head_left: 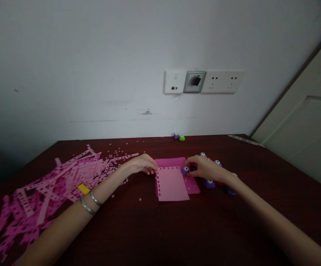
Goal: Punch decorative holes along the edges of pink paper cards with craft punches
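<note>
A light pink paper sheet [172, 184] with punched holes along its top and left edges lies on a darker pink sheet [170, 162] on the dark wooden table [177, 229]. My left hand [143, 164] rests with curled fingers on the sheets' upper left corner. My right hand [204, 168] is closed on a small purple paper punch [185, 170] set at the light sheet's upper right edge. Silver bracelets [90, 203] circle my left wrist.
Several more purple punches [209, 183] sit under and beside my right wrist. A heap of punched pink paper strips [46, 192] and confetti covers the table's left side. A purple and green punch pair [179, 137] stands by the wall, below wall sockets [203, 81]. A door [307, 122] is at right.
</note>
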`<state>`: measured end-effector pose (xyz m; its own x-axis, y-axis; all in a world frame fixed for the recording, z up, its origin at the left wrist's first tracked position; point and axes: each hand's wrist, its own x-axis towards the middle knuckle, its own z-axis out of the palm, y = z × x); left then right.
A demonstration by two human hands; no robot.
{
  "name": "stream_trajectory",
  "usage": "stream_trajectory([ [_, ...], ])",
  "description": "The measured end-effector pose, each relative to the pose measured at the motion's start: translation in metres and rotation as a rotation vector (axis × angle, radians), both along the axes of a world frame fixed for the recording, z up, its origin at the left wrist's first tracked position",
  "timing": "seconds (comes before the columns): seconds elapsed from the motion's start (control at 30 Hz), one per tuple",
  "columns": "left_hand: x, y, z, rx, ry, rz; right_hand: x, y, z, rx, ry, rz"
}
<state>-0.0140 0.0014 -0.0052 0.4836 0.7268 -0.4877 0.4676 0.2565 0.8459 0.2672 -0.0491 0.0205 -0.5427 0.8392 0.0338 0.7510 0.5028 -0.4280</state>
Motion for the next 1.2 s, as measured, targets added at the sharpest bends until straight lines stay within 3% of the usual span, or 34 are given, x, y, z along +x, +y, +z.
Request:
stream_trajectory([
  [0.8, 0.006, -0.004, 0.0, -0.052, -0.055, 0.034, -0.002, -0.001, 0.001, 0.024, -0.014, 0.01],
  [1.2, 0.015, -0.015, 0.004, 0.207, 0.079, -0.067, -0.001, 0.0, 0.0, 0.019, -0.047, 0.017],
])
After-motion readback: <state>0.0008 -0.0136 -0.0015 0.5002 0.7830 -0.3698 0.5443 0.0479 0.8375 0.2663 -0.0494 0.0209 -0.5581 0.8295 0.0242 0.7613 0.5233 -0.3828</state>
